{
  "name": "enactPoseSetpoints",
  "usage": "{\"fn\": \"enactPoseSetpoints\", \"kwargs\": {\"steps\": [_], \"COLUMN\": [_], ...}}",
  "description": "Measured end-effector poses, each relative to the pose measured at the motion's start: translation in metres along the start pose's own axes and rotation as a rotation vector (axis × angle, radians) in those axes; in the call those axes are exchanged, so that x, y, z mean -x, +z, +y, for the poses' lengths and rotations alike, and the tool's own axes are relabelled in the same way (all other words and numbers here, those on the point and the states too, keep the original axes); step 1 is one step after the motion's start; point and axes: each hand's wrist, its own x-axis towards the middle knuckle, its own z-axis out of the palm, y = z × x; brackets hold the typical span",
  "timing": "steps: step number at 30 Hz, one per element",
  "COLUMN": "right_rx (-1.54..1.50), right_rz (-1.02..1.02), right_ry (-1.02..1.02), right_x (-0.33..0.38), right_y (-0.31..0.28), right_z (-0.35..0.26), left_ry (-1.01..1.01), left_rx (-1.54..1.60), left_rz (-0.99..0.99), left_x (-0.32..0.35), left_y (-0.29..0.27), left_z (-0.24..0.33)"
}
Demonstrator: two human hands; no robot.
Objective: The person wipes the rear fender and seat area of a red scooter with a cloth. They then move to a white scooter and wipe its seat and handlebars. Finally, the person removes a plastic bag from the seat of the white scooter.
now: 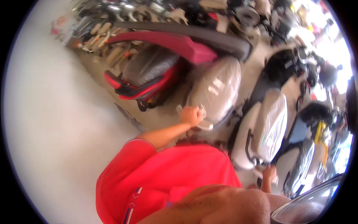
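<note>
A person in a red shirt (pixel 167 175) bends over right in front of me. One hand of theirs (pixel 191 115) grips the pale rear grab rail (pixel 203 125) of a scooter whose seat (pixel 218 87) is wrapped in clear plastic. A second hand (pixel 269 174) rests at the rear of the neighbouring white scooter (pixel 261 134); it seems to belong to the same person. A blurred bare arm (pixel 227 205) fills the lower edge, very close to the camera. Neither my left hand nor my right hand can be made out.
The view is strongly tilted. A red and black scooter (pixel 149 78) stands at the left, with more parked scooters and parts at the top and right. A pale wall (pixel 48 123) fills the left. A curved dark mirror (pixel 309 205) shows at the lower right.
</note>
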Motion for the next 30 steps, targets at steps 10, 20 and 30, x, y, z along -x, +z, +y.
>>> {"fn": "enactPoseSetpoints", "kwargs": {"steps": [10, 20, 30], "right_rx": [-0.052, -0.142, -0.246], "right_rz": [-0.086, -0.057, 0.014], "right_ry": [0.180, 0.182, -0.079], "right_x": [-0.006, 0.009, 0.018], "right_y": [-0.032, -0.036, -0.033], "right_z": [-0.040, -0.035, -0.026], "left_ry": [0.034, 0.024, 0.030], "left_rx": [-0.129, -0.138, -0.193], "left_rz": [-0.079, -0.212, -0.259], "left_x": [0.002, -0.006, -0.013], "left_y": [-0.011, -0.022, -0.022], "left_z": [-0.006, -0.006, -0.014]}}
